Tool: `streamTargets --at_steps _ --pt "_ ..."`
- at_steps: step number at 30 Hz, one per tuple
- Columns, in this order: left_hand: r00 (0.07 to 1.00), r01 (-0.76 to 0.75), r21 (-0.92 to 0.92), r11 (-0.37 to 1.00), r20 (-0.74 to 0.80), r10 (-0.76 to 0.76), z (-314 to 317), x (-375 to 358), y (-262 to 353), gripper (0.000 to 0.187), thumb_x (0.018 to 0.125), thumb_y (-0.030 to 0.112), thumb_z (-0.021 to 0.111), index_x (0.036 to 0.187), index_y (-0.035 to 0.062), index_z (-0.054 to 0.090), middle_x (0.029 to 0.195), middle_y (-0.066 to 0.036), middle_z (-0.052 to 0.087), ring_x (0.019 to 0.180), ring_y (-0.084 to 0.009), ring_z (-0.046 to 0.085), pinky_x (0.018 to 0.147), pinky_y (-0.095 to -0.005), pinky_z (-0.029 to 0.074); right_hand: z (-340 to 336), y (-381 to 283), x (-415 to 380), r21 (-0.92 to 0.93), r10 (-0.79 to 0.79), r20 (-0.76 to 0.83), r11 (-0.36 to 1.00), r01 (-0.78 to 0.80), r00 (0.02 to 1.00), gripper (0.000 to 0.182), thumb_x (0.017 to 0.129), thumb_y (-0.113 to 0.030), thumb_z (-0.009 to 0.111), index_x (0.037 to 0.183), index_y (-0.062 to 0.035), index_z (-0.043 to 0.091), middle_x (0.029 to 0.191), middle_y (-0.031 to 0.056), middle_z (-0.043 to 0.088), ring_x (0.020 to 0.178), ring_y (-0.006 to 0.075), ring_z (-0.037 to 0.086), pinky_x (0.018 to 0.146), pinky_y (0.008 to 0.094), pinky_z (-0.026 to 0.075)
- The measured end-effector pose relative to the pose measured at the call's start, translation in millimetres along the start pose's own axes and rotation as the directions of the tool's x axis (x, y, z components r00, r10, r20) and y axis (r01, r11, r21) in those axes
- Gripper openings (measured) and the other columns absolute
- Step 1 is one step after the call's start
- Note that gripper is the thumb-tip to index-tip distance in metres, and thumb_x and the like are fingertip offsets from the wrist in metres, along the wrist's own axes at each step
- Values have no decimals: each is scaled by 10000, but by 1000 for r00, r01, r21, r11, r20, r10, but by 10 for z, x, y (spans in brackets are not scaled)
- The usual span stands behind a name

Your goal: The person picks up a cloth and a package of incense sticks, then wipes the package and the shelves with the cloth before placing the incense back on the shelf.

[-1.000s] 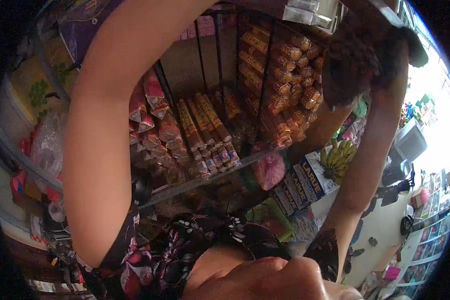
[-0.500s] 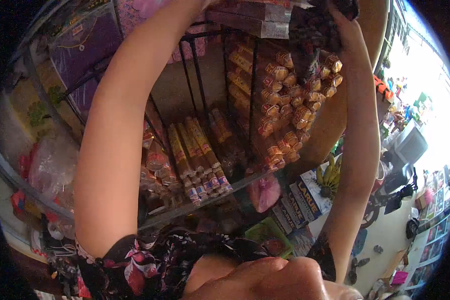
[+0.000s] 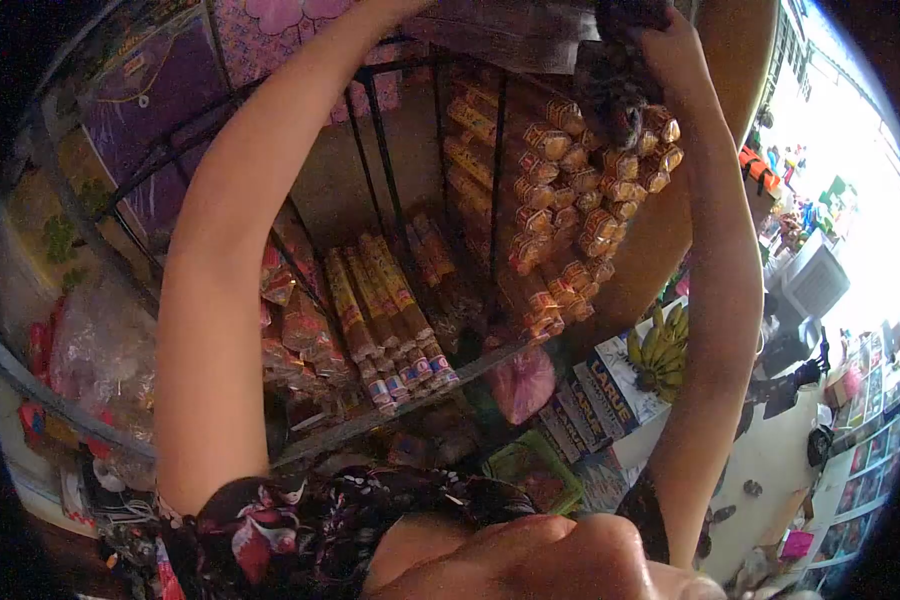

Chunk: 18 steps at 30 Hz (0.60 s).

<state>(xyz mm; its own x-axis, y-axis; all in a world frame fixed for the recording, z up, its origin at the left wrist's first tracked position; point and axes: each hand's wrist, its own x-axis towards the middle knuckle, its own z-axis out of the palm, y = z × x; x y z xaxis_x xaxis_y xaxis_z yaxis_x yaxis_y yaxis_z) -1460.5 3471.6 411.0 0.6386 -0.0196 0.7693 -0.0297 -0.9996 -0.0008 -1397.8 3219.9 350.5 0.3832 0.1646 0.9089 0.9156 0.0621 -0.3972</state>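
My left forearm reaches up to the top edge, and its hand is cut off by the frame. My right hand is at the top right, its fingers closed on a dark, patterned cloth. The cloth hangs in front of stacked wrapped bundles with gold and red ends. A dark, plastic-wrapped package lies along the top, left of the cloth. Below it, a black wire rack stands around more long yellow-and-brown packets.
A pink bag hangs below the rack's rim, above a green basket. LARUE boxes and green bananas lie to the right. Purple packaging is at the upper left. A bright opening with assorted goods is at the far right.
My right hand and the dark cloth have shifted slightly left, and the cloth's lower end is higher, showing more bundles. My left hand has passed further out of the top edge.
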Motion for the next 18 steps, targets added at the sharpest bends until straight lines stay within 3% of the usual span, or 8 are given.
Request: streamTargets --at_steps 2,4,6,9,12,14,15,18 --pt "994 108 -240 965 27 -105 30 -206 128 655 922 378 473 1432 40 241 1484 -183 222 1298 -380 343 1004 -442 358 -112 161 -272 54 145 -43 988 -142 989 345 826 -132 581 1143 1 545 1031 125 618 915 240 601 801 366 492" --pt "916 -388 -120 914 -161 368 121 -732 311 714 810 430 612 1377 86 350 1285 -188 425 1179 -349 442 988 -425 372 -117 223 -616 279 461 -82 862 -423 884 325 858 -228 550 1076 13 549 953 99 633 775 229 638 682 391 543" --pt "765 -627 -51 777 -227 603 256 -1350 572 686 782 322 669 1375 143 374 1202 -179 505 1083 -323 516 915 -419 430 -20 120 -987 470 708 223 524 -710 670 316 888 -224 568 1140 -35 546 1018 90 622 883 220 619 769 393 530" --pt "767 -642 -165 749 -138 627 653 -1891 776 685 766 148 673 1384 182 380 1193 -185 498 1063 -348 532 884 -439 464 367 247 -1558 665 556 459 302 -683 693 353 924 -267 506 1201 -49 505 1145 94 570 1023 225 568 891 395 480" --pt "803 -586 -271 763 -74 591 805 -2024 672 656 713 28 641 1328 162 455 1151 -189 516 1065 -382 532 914 -447 451 379 427 -1734 556 588 478 372 -743 653 392 917 -287 534 1233 -58 489 1175 89 560 1074 208 546 949 371 440" --pt "829 -551 -297 780 -88 552 690 -2052 529 619 704 -50 592 1287 135 493 1135 -177 518 1050 -380 541 909 -437 457 90 293 -1516 29 566 511 741 -671 647 497 935 -377 507 1271 -15 448 1295 135 496 1230 199 434 1001 322 368" --pt "864 -486 -359 797 -61 499 585 -2074 473 567 699 -70 563 1233 110 511 1114 -169 525 1029 -377 547 872 -416 468 -3 337 -1407 34 562 507 744 -667 653 497 935 -377 507 1271 -15 448 1295 135 496 1230 199 434 1001 322 368" --pt "920 -364 -434 824 -30 390 459 -2076 358 426 712 -84 529 1113 61 521 1041 -155 514 961 -367 552 797 -420 462 -200 671 -977 -53 280 271 960 -276 921 525 883 -272 606 1303 -20 418 1346 151 434 1267 246 390 1006 382 370"
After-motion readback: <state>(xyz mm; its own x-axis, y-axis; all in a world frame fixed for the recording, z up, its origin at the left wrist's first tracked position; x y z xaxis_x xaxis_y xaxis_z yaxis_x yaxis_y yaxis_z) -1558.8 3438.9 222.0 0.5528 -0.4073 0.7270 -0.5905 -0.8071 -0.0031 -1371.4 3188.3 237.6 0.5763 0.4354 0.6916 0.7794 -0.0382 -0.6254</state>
